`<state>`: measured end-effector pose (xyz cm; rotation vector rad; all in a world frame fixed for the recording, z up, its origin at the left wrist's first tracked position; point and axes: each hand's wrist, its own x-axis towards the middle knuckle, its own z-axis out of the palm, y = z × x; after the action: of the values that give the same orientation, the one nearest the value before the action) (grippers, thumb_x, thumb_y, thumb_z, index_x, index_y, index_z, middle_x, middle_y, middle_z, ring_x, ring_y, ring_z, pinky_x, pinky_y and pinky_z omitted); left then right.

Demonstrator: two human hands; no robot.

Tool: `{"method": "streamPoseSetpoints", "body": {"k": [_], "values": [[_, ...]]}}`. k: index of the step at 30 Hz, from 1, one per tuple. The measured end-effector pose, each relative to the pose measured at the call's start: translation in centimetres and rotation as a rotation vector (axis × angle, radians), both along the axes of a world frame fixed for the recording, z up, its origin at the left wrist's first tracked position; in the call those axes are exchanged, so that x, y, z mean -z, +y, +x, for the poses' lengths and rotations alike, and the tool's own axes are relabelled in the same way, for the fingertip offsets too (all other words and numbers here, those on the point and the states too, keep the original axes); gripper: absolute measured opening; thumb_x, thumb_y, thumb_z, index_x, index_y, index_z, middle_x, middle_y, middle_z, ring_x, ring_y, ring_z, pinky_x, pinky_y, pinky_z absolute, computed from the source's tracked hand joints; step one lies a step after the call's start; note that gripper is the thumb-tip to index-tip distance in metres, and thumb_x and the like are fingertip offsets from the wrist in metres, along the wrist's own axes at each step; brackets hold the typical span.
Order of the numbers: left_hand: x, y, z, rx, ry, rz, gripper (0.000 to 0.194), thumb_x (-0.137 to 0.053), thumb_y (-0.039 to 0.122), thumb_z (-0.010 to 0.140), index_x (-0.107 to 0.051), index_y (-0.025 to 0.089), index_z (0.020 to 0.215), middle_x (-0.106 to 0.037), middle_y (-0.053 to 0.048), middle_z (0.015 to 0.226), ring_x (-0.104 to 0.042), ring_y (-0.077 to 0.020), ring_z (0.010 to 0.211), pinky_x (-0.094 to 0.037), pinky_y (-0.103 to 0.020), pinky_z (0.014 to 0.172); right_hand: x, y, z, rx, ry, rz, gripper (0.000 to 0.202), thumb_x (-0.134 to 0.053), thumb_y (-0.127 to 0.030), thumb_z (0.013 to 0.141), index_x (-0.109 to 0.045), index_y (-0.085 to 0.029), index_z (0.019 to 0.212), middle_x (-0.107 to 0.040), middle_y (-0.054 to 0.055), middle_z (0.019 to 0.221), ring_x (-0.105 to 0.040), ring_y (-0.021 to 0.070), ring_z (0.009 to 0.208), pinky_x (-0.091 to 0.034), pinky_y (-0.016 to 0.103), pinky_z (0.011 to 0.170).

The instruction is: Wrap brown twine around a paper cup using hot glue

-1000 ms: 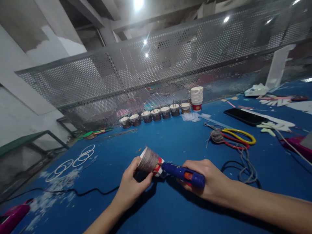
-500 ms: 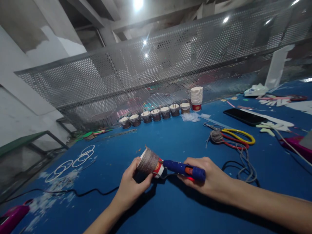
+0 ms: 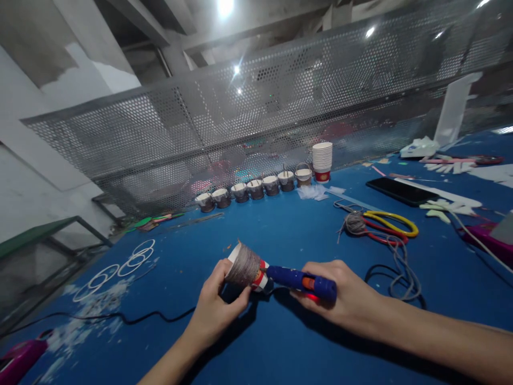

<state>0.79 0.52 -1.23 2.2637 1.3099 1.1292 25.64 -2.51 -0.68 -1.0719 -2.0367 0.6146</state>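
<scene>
My left hand [image 3: 216, 299] grips a paper cup [image 3: 244, 266] lying tilted on its side, its mouth toward the upper left. Grey-brown cord is wound around much of the cup, while a red and white band shows near its base. In my right hand [image 3: 336, 289] is a blue hot glue gun [image 3: 296, 278] with a red light glowing on its underside. The nozzle points left and meets the cup at the edge of the wound cord. Fingers of the right hand wrap around the handle, which they mostly hide.
Several cord-covered cups [image 3: 255, 189] line the back beside a stack of paper cups [image 3: 322, 160]. At right lie a cord ball [image 3: 355, 222], yellow-handled scissors [image 3: 395, 222] and a black phone [image 3: 401, 191]. White rings [image 3: 136, 256] are at left; a black cable [image 3: 132, 320] crosses the blue table [image 3: 280, 342].
Both hands, the cup and the glue gun hold nearly the same place. The whole view has shifted very slightly.
</scene>
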Motion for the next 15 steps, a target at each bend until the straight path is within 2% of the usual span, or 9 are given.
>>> {"method": "streamPoseSetpoints", "body": {"k": [4, 8, 15], "values": [[-0.05, -0.03, -0.05, -0.004, 0.034, 0.048, 0.010, -0.060, 0.022, 0.075, -0.060, 0.018, 0.084, -0.062, -0.003, 0.082, -0.060, -0.0152, 0.073, -0.050, -0.025, 0.069, 0.10, -0.24, -0.02, -0.061, -0.027, 0.025, 0.021, -0.052, -0.030, 0.083, -0.058, -0.016, 0.070, -0.059, 0.001, 0.059, -0.043, 0.0088, 0.047, -0.033, 0.022, 0.047], [-0.20, -0.03, -0.02, 0.003, 0.047, 0.111, 0.008, -0.060, 0.021, 0.075, -0.059, 0.019, 0.082, -0.061, -0.003, 0.082, -0.059, -0.0150, 0.073, -0.050, -0.025, 0.067, 0.06, -0.04, 0.18, -0.019, -0.028, 0.010, 0.020, -0.053, -0.029, 0.083, -0.058, -0.016, 0.069, -0.059, 0.001, 0.059, -0.042, 0.0091, 0.047, -0.033, 0.022, 0.048], [0.12, -0.01, -0.28, 0.010, 0.069, 0.091, 0.007, -0.059, 0.022, 0.077, -0.058, 0.019, 0.083, -0.060, -0.003, 0.081, -0.058, -0.0153, 0.074, -0.050, -0.026, 0.070, 0.22, -0.25, 0.26, -0.088, -0.067, 0.041, 0.019, -0.053, -0.030, 0.083, -0.058, -0.015, 0.071, -0.060, 0.003, 0.060, -0.045, 0.0095, 0.048, -0.032, 0.022, 0.048]]}}
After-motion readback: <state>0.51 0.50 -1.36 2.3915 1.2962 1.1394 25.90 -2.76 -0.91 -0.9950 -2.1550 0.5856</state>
